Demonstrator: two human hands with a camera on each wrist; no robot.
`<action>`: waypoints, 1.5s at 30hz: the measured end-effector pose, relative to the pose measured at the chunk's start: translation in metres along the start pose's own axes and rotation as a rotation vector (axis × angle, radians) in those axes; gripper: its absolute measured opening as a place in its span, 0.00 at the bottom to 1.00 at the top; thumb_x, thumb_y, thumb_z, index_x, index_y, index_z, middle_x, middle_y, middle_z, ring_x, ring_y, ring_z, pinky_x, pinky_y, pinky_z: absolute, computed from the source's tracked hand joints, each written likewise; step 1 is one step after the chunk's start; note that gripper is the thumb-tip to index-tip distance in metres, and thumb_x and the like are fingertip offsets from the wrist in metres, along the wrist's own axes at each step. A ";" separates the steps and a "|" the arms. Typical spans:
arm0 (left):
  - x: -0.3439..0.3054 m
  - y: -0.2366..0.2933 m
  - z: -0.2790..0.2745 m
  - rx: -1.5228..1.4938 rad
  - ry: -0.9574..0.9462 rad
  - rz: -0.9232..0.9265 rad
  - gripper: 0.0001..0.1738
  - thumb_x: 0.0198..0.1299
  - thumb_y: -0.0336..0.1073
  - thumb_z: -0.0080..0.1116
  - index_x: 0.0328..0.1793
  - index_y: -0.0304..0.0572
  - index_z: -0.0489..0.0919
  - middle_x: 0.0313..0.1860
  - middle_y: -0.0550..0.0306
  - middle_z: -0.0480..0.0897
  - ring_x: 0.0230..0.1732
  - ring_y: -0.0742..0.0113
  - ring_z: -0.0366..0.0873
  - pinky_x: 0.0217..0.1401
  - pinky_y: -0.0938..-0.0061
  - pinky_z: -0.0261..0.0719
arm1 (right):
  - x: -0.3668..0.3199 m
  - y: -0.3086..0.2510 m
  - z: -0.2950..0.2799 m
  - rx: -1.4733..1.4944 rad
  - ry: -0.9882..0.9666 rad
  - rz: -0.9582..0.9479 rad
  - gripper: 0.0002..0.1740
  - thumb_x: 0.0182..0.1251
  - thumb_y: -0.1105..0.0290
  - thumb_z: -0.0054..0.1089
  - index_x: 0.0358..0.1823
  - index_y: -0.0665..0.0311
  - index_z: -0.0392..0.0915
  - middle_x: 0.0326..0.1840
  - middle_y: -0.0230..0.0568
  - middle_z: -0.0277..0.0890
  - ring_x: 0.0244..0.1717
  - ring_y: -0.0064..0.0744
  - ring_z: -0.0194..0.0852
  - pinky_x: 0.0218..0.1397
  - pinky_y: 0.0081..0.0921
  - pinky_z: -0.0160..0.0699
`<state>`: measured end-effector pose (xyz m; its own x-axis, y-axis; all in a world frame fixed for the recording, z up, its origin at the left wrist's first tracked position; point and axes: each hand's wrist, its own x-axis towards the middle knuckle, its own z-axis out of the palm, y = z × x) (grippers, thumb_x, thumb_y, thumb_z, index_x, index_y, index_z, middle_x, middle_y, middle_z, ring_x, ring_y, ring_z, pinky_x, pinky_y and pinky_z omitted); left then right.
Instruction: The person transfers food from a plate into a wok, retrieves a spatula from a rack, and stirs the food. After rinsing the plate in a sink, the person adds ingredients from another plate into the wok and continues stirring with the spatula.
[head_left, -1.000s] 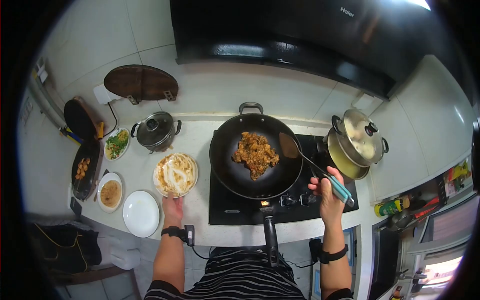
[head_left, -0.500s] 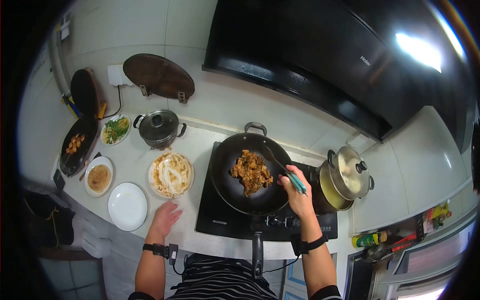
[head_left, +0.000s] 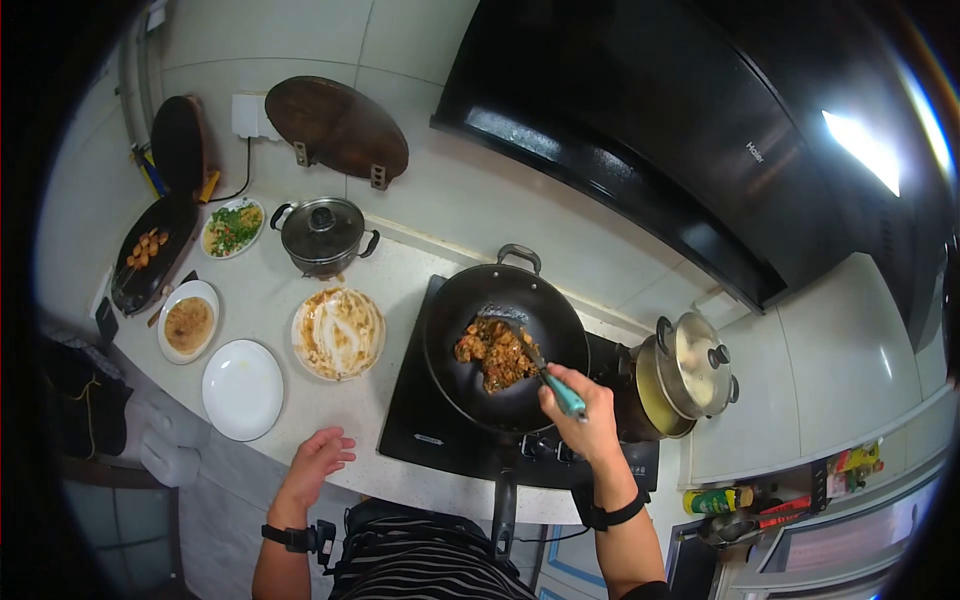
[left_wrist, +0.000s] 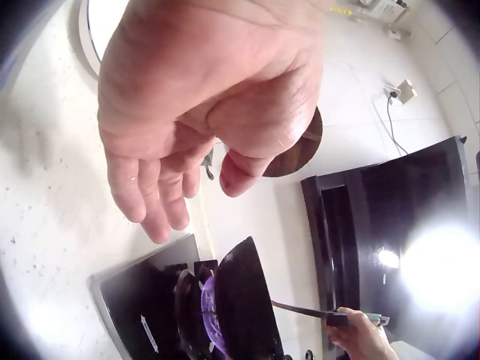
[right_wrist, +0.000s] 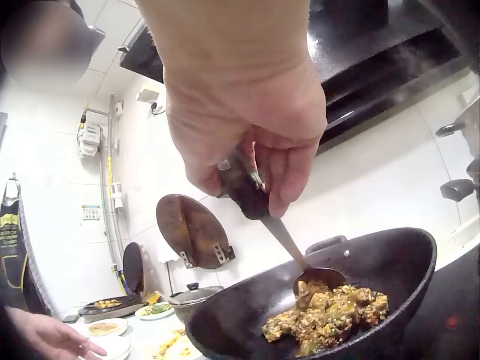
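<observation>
My right hand (head_left: 588,412) grips the teal handle (head_left: 565,396) of a spatula. The spatula's blade (right_wrist: 321,276) dips into the browned, chunky food (head_left: 497,358) in the black wok (head_left: 555,320). In the right wrist view the food is heaped low in the pan, against the blade. My left hand (head_left: 318,465) hovers by the counter's front edge with relaxed fingers and nothing in them. Nearest to it are a sauce-smeared plate (head_left: 338,335) and a white plate (head_left: 243,390). Purple flame (left_wrist: 211,315) shows under the wok in the left wrist view.
The wok's long handle (head_left: 504,515) juts past the counter front. Right of the black stove (head_left: 415,425) stands a lidded steamer pot (head_left: 690,365). A lidded pot (head_left: 322,235), a dish of greens (head_left: 233,228), a bowl (head_left: 188,320) and an open electric griddle (head_left: 165,235) sit left.
My right hand has swung the spatula from the wok's right side into the food. My left hand has let go of the smeared plate and drawn back toward the counter's edge.
</observation>
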<state>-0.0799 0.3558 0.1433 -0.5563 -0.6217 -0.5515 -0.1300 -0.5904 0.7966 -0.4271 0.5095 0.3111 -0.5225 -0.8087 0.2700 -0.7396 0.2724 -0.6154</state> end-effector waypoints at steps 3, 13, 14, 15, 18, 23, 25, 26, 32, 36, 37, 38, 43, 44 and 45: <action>-0.002 0.000 0.008 0.023 -0.017 0.000 0.24 0.70 0.41 0.53 0.68 0.38 0.71 0.56 0.51 0.82 0.52 0.65 0.81 0.56 0.71 0.72 | -0.015 -0.005 -0.012 0.004 -0.060 -0.018 0.16 0.60 0.70 0.68 0.49 0.67 0.83 0.40 0.51 0.84 0.40 0.43 0.87 0.46 0.28 0.81; 0.001 -0.004 0.007 0.079 0.001 0.021 0.22 0.68 0.40 0.55 0.65 0.39 0.73 0.53 0.53 0.83 0.49 0.67 0.81 0.55 0.72 0.73 | -0.082 -0.010 -0.110 0.058 0.023 0.073 0.16 0.54 0.77 0.70 0.46 0.70 0.81 0.45 0.49 0.85 0.41 0.33 0.84 0.48 0.25 0.80; 0.001 -0.005 0.005 0.086 0.007 0.017 0.22 0.68 0.40 0.55 0.65 0.39 0.73 0.52 0.54 0.83 0.49 0.67 0.81 0.54 0.72 0.73 | -0.090 -0.012 -0.119 0.054 0.020 0.059 0.16 0.53 0.77 0.70 0.45 0.70 0.81 0.45 0.49 0.85 0.42 0.34 0.84 0.49 0.26 0.80; 0.002 -0.006 0.003 0.093 0.007 0.022 0.21 0.68 0.39 0.55 0.65 0.39 0.73 0.52 0.54 0.83 0.49 0.67 0.81 0.54 0.72 0.73 | -0.097 -0.013 -0.126 0.049 0.017 0.046 0.16 0.53 0.77 0.70 0.44 0.70 0.81 0.44 0.50 0.85 0.44 0.36 0.85 0.50 0.26 0.80; 0.003 -0.006 -0.003 0.116 0.020 0.036 0.20 0.68 0.38 0.54 0.64 0.40 0.74 0.52 0.54 0.84 0.48 0.68 0.81 0.53 0.73 0.73 | -0.112 -0.010 -0.136 0.036 -0.055 0.036 0.15 0.51 0.77 0.71 0.42 0.70 0.82 0.44 0.52 0.85 0.48 0.41 0.85 0.53 0.29 0.80; 0.005 -0.001 -0.011 0.140 0.077 0.044 0.19 0.69 0.37 0.53 0.63 0.40 0.75 0.51 0.54 0.84 0.47 0.69 0.81 0.52 0.73 0.72 | -0.118 -0.009 -0.109 0.053 -0.089 0.110 0.14 0.51 0.77 0.71 0.40 0.69 0.82 0.44 0.52 0.85 0.50 0.43 0.86 0.55 0.29 0.80; 0.005 -0.001 -0.012 0.137 0.086 0.048 0.19 0.69 0.38 0.53 0.63 0.40 0.75 0.51 0.54 0.84 0.46 0.69 0.81 0.52 0.73 0.72 | -0.114 -0.004 -0.086 0.070 -0.069 0.105 0.14 0.52 0.77 0.71 0.41 0.70 0.82 0.45 0.52 0.84 0.50 0.43 0.85 0.55 0.29 0.80; 0.004 -0.002 -0.012 0.135 0.089 0.049 0.19 0.69 0.38 0.53 0.63 0.40 0.75 0.51 0.54 0.84 0.46 0.69 0.81 0.52 0.73 0.72 | -0.111 0.003 -0.075 0.081 -0.039 0.098 0.15 0.53 0.77 0.71 0.43 0.70 0.82 0.47 0.53 0.84 0.51 0.43 0.85 0.55 0.29 0.79; 0.005 -0.010 -0.006 0.134 0.071 0.030 0.19 0.69 0.37 0.53 0.63 0.39 0.74 0.50 0.54 0.84 0.46 0.69 0.81 0.51 0.73 0.73 | -0.086 0.031 -0.025 0.052 0.089 -0.039 0.15 0.56 0.78 0.70 0.46 0.70 0.82 0.48 0.51 0.84 0.54 0.42 0.84 0.57 0.29 0.78; -0.001 -0.014 -0.013 0.158 0.103 0.054 0.20 0.69 0.38 0.53 0.63 0.38 0.75 0.50 0.54 0.84 0.46 0.69 0.81 0.51 0.73 0.73 | -0.091 0.027 -0.058 0.180 0.203 0.136 0.15 0.62 0.74 0.68 0.49 0.72 0.80 0.45 0.42 0.83 0.44 0.26 0.80 0.46 0.22 0.78; -0.003 -0.015 -0.016 0.148 0.110 0.048 0.20 0.69 0.38 0.53 0.63 0.38 0.75 0.50 0.54 0.84 0.46 0.69 0.81 0.51 0.73 0.73 | -0.087 0.023 -0.068 0.118 0.239 0.152 0.16 0.65 0.73 0.65 0.52 0.71 0.78 0.44 0.39 0.82 0.43 0.27 0.82 0.44 0.21 0.78; -0.004 -0.015 -0.017 0.141 0.116 0.044 0.20 0.69 0.38 0.53 0.63 0.38 0.75 0.50 0.55 0.84 0.45 0.68 0.81 0.51 0.73 0.73 | -0.082 0.030 -0.072 0.178 0.308 0.203 0.17 0.67 0.70 0.65 0.53 0.70 0.77 0.43 0.38 0.81 0.42 0.27 0.83 0.43 0.20 0.79; -0.002 -0.003 0.024 0.233 -0.301 0.012 0.24 0.69 0.44 0.56 0.64 0.36 0.74 0.49 0.55 0.85 0.45 0.70 0.81 0.47 0.75 0.75 | -0.035 0.044 -0.058 0.411 0.515 0.342 0.20 0.70 0.64 0.66 0.57 0.67 0.76 0.41 0.35 0.81 0.38 0.25 0.84 0.39 0.19 0.79; 0.003 -0.006 0.041 0.299 -0.437 0.010 0.26 0.70 0.47 0.56 0.65 0.36 0.73 0.49 0.55 0.85 0.45 0.70 0.81 0.45 0.75 0.76 | -0.026 0.042 -0.055 0.433 0.535 0.376 0.20 0.69 0.64 0.66 0.57 0.67 0.77 0.40 0.35 0.81 0.37 0.24 0.83 0.38 0.18 0.78; 0.008 -0.008 0.062 0.364 -0.573 0.008 0.28 0.70 0.49 0.56 0.66 0.36 0.72 0.49 0.55 0.85 0.45 0.70 0.81 0.44 0.76 0.77 | -0.017 0.041 -0.053 0.456 0.553 0.411 0.19 0.69 0.64 0.66 0.56 0.67 0.77 0.39 0.35 0.81 0.36 0.22 0.82 0.38 0.18 0.77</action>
<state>-0.1338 0.3873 0.1484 -0.8923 -0.1949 -0.4072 -0.3368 -0.3134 0.8879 -0.4706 0.5623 0.3204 -0.9352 -0.2849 0.2104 -0.2618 0.1560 -0.9524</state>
